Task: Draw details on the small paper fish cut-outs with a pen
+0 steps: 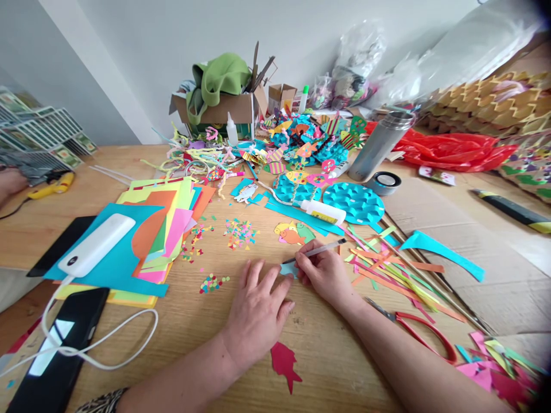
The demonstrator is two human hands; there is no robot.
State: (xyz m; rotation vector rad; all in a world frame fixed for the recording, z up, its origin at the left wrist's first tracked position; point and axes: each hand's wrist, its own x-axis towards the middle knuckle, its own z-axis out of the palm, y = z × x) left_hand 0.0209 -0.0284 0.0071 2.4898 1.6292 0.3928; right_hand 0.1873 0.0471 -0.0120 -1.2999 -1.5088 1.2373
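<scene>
My right hand (321, 272) is closed round a slim pen (322, 248), its tip over a small light blue piece of paper (289, 268) on the table. Beside it my left hand (260, 298) lies flat, fingers spread, the fingertips at the paper's edge. Just beyond the hands are paper fish cutouts (295, 233) in yellow, orange and green. A dark red fish cutout (286, 366) lies nearer to me, below my left hand. Red-handled scissors (424, 332) rest by my right forearm, partly hidden by it.
Coloured paper sheets (107, 241) under a white power bank (97, 244) and a black phone (60, 350) lie at left. Confetti (241, 233), a glue bottle (322, 212), a steel flask (381, 146) and paper strips (396, 269) are around. Another person's hand (11, 183) shows far left.
</scene>
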